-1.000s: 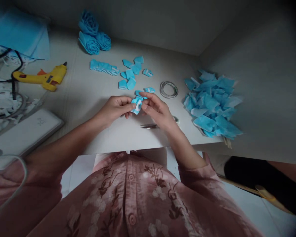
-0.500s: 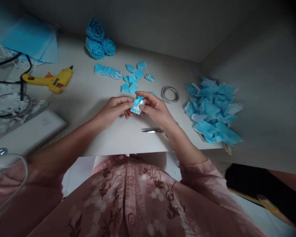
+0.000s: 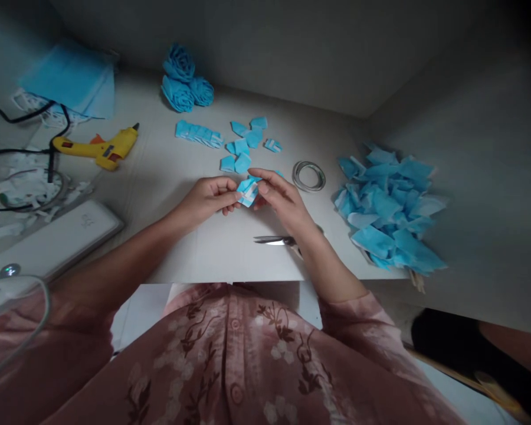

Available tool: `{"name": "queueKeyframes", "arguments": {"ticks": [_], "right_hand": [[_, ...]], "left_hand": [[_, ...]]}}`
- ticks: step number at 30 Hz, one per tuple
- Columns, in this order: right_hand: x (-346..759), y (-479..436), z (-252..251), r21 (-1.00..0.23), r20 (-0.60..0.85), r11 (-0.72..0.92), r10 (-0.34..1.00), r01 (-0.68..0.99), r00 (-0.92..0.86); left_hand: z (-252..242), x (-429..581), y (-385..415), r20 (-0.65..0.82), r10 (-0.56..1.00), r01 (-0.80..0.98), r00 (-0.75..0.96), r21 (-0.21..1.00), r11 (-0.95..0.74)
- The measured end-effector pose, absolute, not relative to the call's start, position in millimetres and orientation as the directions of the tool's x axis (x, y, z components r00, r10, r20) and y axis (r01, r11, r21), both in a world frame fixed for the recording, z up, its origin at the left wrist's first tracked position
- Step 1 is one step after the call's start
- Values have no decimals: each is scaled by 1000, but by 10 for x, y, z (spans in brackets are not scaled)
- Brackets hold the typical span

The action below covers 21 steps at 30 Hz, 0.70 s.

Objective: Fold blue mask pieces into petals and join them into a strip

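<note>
Small flat piece of light-blue fabric with white strips (image 3: 246, 193) is between my hands, over the pale flat bench (image 3: 221, 254). Left hand (image 3: 207, 198) pinches its left edge, thumb on top, probably to steady it and leave the face exposed. Right hand (image 3: 285, 198) curls at its right edge, index stretched over the top; can't tell if it's gripping.

Clock from the piece:
- 12: loose blue many-sided fabric pieces (image 3: 242, 162), spread out, likely easy to pick singly.
- 11: overlapped row of folded blue pieces (image 3: 199, 134), lined up, maybe to keep them sorted; beyond it, blue ruffled fabric rosettes (image 3: 178, 93), grouped out of the way.
- 2–3: thin grey ring-shaped roll (image 3: 296, 177), near right hand.
- 5: metal scissors (image 3: 272, 240), blades toward 9, handles partly under my right arm.
- 3: heaped blue-and-white fabric scraps (image 3: 387, 200), well apart.
- 10: yellow plastic glue gun (image 3: 110, 149), nozzle away from me, presumably for safety.
</note>
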State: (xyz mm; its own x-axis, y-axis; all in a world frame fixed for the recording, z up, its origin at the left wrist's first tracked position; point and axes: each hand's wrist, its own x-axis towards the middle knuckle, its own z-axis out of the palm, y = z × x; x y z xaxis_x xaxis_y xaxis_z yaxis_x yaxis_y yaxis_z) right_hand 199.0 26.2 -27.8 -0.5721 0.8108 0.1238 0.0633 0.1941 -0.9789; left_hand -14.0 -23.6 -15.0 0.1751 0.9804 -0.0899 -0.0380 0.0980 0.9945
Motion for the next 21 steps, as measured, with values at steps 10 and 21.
{"name": "queueKeyframes", "arguments": {"ticks": [10,21], "right_hand": [[1974,234,-326,-995,99,62,794,-81,-600],[1941,216,-348,-985,132,174,785,10,-605]], "left_hand": [[-138,-123,-246,28,991,50,130,998,-35],[-226,-140,-231,120,987,219,104,965,-141]]}}
